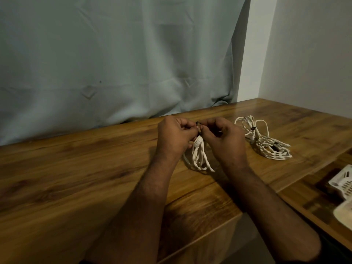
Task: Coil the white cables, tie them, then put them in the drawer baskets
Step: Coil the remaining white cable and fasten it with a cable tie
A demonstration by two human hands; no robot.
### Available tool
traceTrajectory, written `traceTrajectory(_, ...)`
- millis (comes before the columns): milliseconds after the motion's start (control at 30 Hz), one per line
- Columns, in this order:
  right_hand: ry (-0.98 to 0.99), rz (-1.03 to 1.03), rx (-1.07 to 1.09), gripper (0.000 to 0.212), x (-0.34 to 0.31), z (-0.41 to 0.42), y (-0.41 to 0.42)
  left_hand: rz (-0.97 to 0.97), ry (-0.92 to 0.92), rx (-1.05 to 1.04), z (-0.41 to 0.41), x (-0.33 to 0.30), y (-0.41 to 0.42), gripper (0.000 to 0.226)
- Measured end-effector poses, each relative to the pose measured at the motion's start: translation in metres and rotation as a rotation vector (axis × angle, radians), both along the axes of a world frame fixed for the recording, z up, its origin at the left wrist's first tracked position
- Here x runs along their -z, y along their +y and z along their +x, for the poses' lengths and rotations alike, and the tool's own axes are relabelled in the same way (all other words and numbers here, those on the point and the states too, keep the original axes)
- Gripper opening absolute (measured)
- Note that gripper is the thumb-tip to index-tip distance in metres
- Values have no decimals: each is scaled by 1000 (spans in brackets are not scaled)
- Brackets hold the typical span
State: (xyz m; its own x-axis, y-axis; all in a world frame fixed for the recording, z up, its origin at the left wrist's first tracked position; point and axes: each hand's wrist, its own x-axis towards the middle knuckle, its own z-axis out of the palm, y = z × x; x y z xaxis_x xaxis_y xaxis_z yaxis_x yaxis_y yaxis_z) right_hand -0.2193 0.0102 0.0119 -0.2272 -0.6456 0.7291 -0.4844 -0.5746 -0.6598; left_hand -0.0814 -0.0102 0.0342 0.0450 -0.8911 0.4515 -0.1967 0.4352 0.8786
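Hands meet above the bench (76, 168): left hand (174, 138) grips the coiled white cable (198, 159) while right hand (222, 138) pinches a dark tie (255, 127), likely to bind it. Tied cables (266, 141) lie far right, baskets (341, 181) near right.

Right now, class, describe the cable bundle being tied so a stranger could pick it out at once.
Start at the wooden table in front of the grey curtain. Near its middle, the left hand and right hand meet and pinch a dark tie atop a white cable bundle. Unlike the other white cables lying untouched to its right, this one hangs in loops from the fingers.
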Motion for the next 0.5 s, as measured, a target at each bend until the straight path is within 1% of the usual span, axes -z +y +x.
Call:
traceTrajectory(267, 18, -18, 1, 9, 0, 0, -1, -57, -51, -68, -1, -2, 4, 4)
traceTrajectory(433, 13, -15, 0, 10, -1, -1, -1, -104, -102, -99, -3, -2, 5, 9)
traceTrajectory(500, 31, -19, 8, 9, 0, 0, 0, -121, -116, -112, -3, -3, 6, 8)
